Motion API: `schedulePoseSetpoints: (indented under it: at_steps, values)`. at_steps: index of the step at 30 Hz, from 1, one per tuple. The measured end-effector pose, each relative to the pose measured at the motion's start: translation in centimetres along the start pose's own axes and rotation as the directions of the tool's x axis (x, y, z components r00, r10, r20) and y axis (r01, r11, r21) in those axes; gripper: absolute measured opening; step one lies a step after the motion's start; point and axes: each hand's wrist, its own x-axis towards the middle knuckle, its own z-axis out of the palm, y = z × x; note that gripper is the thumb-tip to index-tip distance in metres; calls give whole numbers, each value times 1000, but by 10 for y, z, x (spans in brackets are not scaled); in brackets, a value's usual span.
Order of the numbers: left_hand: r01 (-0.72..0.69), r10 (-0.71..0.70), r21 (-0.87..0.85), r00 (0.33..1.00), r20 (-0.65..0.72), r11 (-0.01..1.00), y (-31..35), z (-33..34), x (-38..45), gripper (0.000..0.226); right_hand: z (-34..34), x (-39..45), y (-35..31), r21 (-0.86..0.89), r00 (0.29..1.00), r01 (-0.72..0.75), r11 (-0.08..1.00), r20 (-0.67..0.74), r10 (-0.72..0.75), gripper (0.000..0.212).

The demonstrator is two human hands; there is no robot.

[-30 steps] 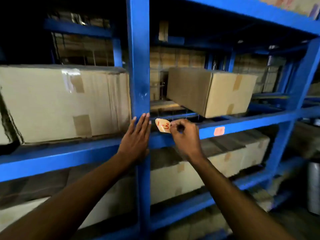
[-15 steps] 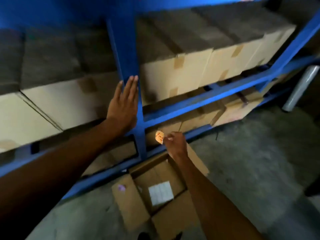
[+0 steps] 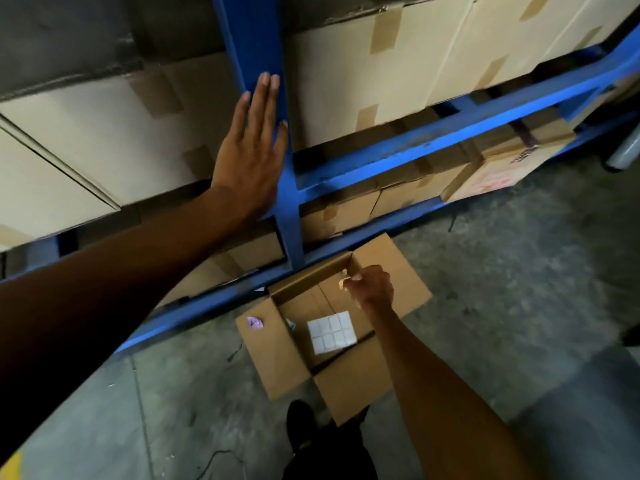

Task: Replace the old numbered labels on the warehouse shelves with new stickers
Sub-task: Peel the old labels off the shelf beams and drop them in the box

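Left hand: the left hand [image 3: 250,161] lies flat against the blue metal upright post [image 3: 258,50] of the shelving, fingers [image 3: 265,95] straight and close together, holding nothing.
Right hand: the right hand [image 3: 372,285] hangs low over the open brown cardboard box [image 3: 273,351] on the floor, fingers curled, thumb and fingertips pinching the small pale orange peeled label [image 3: 343,283].
Old label: crumpled between the right fingertips, above the far inner corner of the box; its markings are too small to read.
New stickers: a white sheet of square stickers [image 3: 331,332] lies inside the box, on its bottom, nearer than the pinched label and apart from it.
Pink scrap: a small crumpled pink sticker [image 3: 255,323] rests on the left flap of the box.
Shelves: blue metal beams [image 3: 450,116] carry large taped tan cardboard cartons [image 3: 398,64] on both sides of the post.
Floor: grey concrete floor [image 3: 502,271]; the box stands on it just in front of the lowest beam.
Person: a dark shoe [image 3: 300,424] shows at the near edge of the box.
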Motion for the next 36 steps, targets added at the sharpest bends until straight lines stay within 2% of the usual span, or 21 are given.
schedulePoseSetpoints:
  at_steps: [3, 5, 11, 13, 15, 17, 19, 23, 26, 31, 36]
  values:
    - [8, -8, -22, 1000, -4, 1000, 2, -1, 2, 71, -2, 4, 6, 56, 999, -47, 997, 18, 46, 14]
    - [19, -20, -53, 1000, -8, 998, 3, -3, 2, 69, -6, 6, 9, 96, 998, -50, 994, 29, 48, 16]
    - [46, -31, -179, 996, 82, 983, 1, -23, 4, 70, -27, 3, 3, 127, 998, 43, 991, 48, -49, 19]
    - [48, -6, -268, 988, 152, 962, -1, -39, 6, 75, -42, 6, -7, 95, 994, 103, 990, 26, -106, 23]
    - [43, 30, -326, 976, 217, 945, -6, -63, 12, 79, -72, 11, -23, 125, 987, 163, 979, -22, -162, 18]
    - [24, 44, -360, 983, 179, 933, -14, -93, 28, 80, -121, 14, -52, 167, 968, 235, 957, -129, -215, 12]
    - [14, 33, -400, 993, 111, 916, -19, -120, 43, 81, -171, 13, -80, 210, 933, 317, 925, -247, -264, 18]
    - [12, -36, -431, 998, -49, 902, -26, -168, 74, 80, -268, 10, -123, 189, 834, 459, 868, -428, -348, 22]
    - [24, -94, -381, 982, -166, 924, -32, -185, 101, 82, -325, 16, -146, 172, 747, 532, 829, -557, -364, 26]
    - [109, -162, -276, 971, -175, 955, -53, -192, 148, 92, -394, 42, -173, 96, 622, 620, 779, -666, -413, 24]
    - [140, -159, -123, 975, -158, 982, -53, -179, 162, 117, -436, 75, -201, 54, 520, 634, 772, -768, -373, 34]
